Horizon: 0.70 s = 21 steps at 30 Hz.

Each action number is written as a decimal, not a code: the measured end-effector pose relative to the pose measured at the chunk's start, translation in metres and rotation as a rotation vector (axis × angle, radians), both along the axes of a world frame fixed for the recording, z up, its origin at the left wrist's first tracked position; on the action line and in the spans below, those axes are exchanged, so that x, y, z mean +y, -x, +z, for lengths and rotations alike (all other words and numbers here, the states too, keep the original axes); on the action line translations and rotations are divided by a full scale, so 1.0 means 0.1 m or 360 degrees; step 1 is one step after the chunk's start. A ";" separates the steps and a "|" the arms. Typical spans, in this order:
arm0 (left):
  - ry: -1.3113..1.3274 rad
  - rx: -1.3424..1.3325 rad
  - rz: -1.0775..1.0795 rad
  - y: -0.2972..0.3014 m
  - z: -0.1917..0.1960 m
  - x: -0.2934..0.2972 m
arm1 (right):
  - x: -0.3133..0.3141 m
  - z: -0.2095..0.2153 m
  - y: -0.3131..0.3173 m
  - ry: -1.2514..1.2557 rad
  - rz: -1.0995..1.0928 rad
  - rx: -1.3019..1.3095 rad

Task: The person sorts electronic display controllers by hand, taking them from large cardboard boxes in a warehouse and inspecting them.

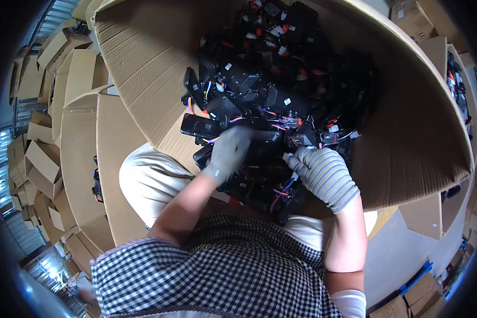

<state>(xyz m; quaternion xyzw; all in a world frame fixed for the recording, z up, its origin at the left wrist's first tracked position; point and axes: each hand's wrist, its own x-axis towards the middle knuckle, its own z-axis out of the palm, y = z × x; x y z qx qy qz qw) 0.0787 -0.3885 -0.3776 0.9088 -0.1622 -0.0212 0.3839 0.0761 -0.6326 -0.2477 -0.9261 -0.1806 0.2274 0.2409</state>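
Observation:
A big open cardboard box (148, 63) lies tipped toward me, filled with several black plastic parts (270, 90) that trail red, blue and white wires. My left hand (229, 151), in a grey glove, closes on one black part (265, 139) at the near edge of the pile. In a striped grey glove, my right hand (323, 175) pinches a small white connector (287, 157) on that part's wire. More black parts lie under both hands, partly hidden.
Flattened and folded cardboard boxes (42, 153) are stacked all along the left. Another box with black parts (457, 85) stands at the far right. Grey floor with a yellow line (384, 217) shows at lower right, near more cartons (418, 291).

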 end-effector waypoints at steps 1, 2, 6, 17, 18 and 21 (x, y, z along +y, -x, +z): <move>-0.0062 0.0007 0.0024 0.29 0.09 0.11 | -0.03 -0.03 0.01 -0.0014 0.0009 -0.0155; -0.0124 0.0015 0.0042 0.61 0.19 0.20 | -0.07 -0.06 0.04 -0.0028 0.0012 -0.0309; 0.0555 0.0484 0.0993 1.66 -0.28 0.71 | -0.25 0.31 0.20 -0.0474 -0.0422 -0.0800; 0.1524 0.1944 0.1904 1.27 -1.03 0.46 | -1.35 1.12 2.27 -0.3687 0.0478 -0.0921; 0.1271 0.1905 0.1760 1.33 -1.47 0.74 | -1.29 1.27 2.50 -0.3629 0.0621 -0.1162; 0.1855 0.1546 0.1964 1.38 -2.07 0.94 | -1.15 1.46 2.95 -0.3357 0.0923 -0.1477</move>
